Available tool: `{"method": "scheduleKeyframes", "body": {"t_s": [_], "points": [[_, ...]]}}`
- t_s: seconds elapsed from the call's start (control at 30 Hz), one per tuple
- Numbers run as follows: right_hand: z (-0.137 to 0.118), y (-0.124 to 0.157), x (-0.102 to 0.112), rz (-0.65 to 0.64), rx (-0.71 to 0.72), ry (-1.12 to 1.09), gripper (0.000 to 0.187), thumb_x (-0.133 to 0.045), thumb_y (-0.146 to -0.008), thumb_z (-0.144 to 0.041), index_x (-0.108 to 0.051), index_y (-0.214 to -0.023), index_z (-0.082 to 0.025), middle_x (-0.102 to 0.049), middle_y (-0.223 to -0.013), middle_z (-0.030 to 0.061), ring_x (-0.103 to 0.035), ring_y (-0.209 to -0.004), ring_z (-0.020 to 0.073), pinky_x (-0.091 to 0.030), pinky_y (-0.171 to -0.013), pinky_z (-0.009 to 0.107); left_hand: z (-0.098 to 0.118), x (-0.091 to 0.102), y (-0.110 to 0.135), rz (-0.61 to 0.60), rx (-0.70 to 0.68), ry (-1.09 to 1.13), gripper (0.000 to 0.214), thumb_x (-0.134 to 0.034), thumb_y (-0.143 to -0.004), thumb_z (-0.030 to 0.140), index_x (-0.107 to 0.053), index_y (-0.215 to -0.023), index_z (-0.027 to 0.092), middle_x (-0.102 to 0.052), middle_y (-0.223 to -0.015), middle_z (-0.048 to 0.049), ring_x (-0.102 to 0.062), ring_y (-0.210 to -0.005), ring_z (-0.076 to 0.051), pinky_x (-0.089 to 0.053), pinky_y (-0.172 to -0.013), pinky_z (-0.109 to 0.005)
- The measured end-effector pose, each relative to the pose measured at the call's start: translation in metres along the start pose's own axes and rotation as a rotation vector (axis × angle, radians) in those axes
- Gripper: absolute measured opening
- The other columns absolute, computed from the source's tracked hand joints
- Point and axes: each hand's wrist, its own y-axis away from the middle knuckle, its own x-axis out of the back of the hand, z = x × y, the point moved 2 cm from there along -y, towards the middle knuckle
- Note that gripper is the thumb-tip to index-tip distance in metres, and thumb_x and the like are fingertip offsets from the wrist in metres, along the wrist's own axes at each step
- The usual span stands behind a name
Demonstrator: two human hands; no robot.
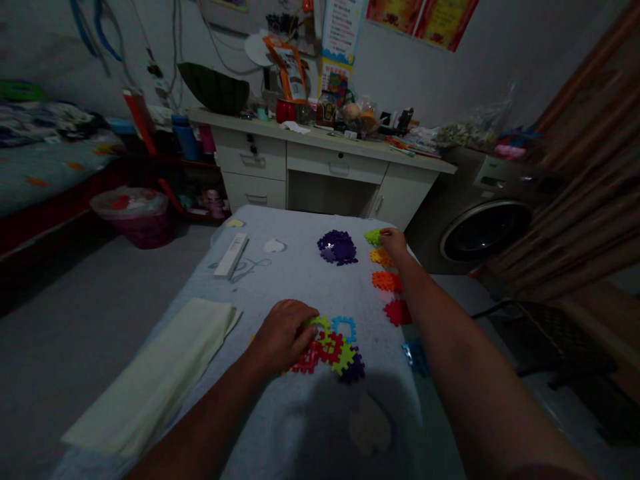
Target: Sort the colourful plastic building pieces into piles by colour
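My left hand (286, 335) is closed over the left side of a cluster of flat, notched interlocking blocks, its thumb and fingers on a lime-green block (323, 324). Beside it in the cluster are a light-blue square frame block (344, 328), a red block (331, 348), another lime-green block (344, 360) and a dark purple block (355, 369). Part of the cluster is hidden under this hand. At the table's far right edge, my right hand (395, 243) pinches at a lime-green pile (373, 237); the fingertips seem to be on one block.
Yellow-orange (380, 257), orange (386, 281), red (397, 311) and blue (415, 357) blocks line the right edge. A purple pile (338, 247) lies mid-table. To the left are a white box (231, 256) and a folded cloth (160, 373). A desk (260, 160) stands behind.
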Motion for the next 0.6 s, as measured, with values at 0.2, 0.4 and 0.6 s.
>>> {"method": "scheduleKeyframes", "body": {"t_s": [0.2, 0.4, 0.6], "points": [[-0.001, -0.012, -0.017, -0.059, 0.07, 0.127, 0.031, -0.057, -0.068, -0.01, -0.071, -0.094, -0.017, -0.073, -0.097, 0.0074, -0.065, -0.086, 0.0197, -0.049, -0.078, 0.03, -0.01, 0.006, 0.001, 0.127, 0.065, -0.062, 0.032, -0.054, -0.09, 0.038, -0.064, -0.117, 0.024, -0.07, -0.108, -0.0092, -0.061, -0.105, -0.027, -0.044, -0.097, -0.048], [-0.008, -0.018, -0.027, -0.108, 0.15, 0.29, 0.038, -0.051, -0.072, -0.007, -0.072, -0.103, -0.013, -0.072, -0.106, 0.0114, -0.066, -0.098, 0.0227, -0.049, -0.084, 0.03, -0.028, 0.012, 0.002, 0.196, 0.162, -0.062, 0.027, -0.053, -0.09, 0.038, -0.065, -0.109, 0.022, -0.07, -0.108, -0.0085, -0.061, -0.104, -0.027, -0.045, -0.096, -0.047], [-0.01, -0.01, -0.018, -0.12, 0.15, 0.389, 0.047, -0.052, -0.07, -0.004, -0.072, -0.111, -0.014, -0.069, -0.119, 0.0136, -0.062, -0.112, 0.0273, -0.046, -0.094, 0.034, -0.036, 0.015, 0.002, 0.183, 0.249, -0.012, 0.03, -0.054, -0.088, 0.04, -0.065, -0.107, 0.02, -0.07, -0.11, -0.0098, -0.061, -0.105, -0.028, -0.047, -0.095, -0.046]]}}
